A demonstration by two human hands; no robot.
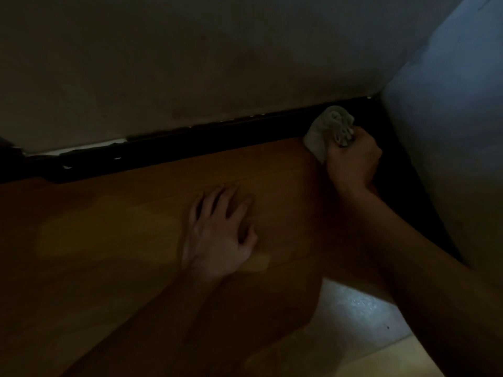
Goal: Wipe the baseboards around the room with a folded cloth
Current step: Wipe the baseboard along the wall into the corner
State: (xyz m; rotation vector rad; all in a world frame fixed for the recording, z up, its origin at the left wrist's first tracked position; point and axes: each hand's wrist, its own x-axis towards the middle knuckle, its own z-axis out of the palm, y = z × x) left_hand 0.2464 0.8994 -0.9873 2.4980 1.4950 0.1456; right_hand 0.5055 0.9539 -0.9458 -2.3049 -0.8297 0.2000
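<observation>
The cloth (pixel 324 130) is pale and bunched (more crumpled than neatly folded). It is pressed against the dark baseboard (pixel 190 140) at far right, just beside the room's corner. The right hand (pixel 352 161) grips it in a closed fist. The baseboard runs left under a dim wall (pixel 190 63), its far-left stretch chipped with pale flecks. The side wall (pixel 449 131) closes in at right. The left hand (pixel 220 235) lies flat, fingers spread, on the brown wood floor (pixel 109 213).

Single head-worn wide-angle view, rolled slightly. Looks forward and down from low, close range at wood floor (pixel 109 227), dark baseboard (pixel 190 141), wall (pixel 190 63) above. Left hand (pixel 220 235) mid-frame, right hand (pixel 352 161) upper right.
</observation>
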